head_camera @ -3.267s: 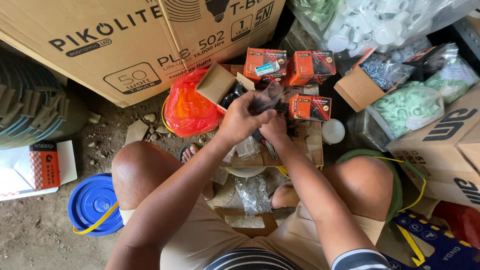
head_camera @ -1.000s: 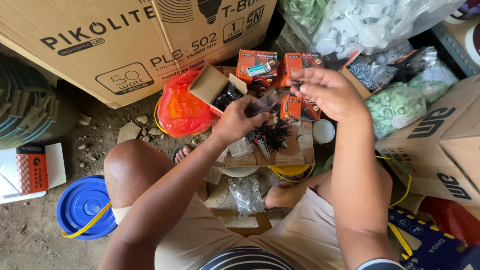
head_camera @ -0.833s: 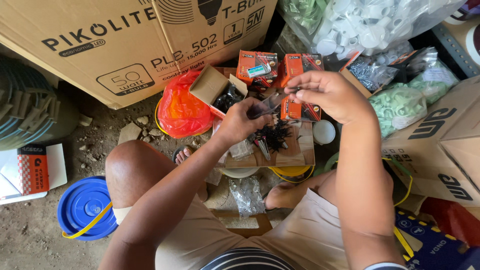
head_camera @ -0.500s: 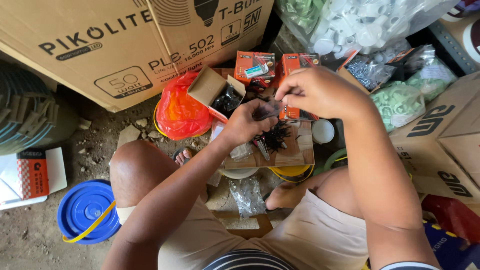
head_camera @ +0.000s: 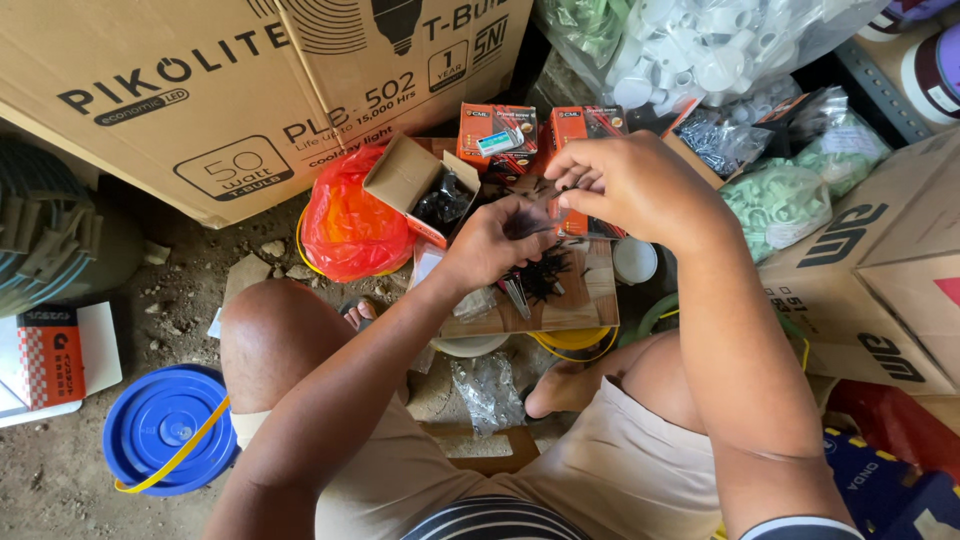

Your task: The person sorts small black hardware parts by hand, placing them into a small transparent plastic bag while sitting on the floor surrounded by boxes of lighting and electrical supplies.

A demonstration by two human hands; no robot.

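A big cardboard carton stands behind a wooden board that carries a pile of black screws. The left hand is cupped and holds a bunch of black screws over the board. The right hand pinches narrowly at this bunch. I judge it best to draw few screws at once, slowly. Their direction and long axis I cannot tell.

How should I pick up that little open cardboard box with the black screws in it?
Probably best by the outer side walls of the small cardboard box, coming from above on the orange bag's side. It lies tilted with its flap open toward the left hand, so holding the closed walls and keeping the opening upward should stop the black screws spilling.
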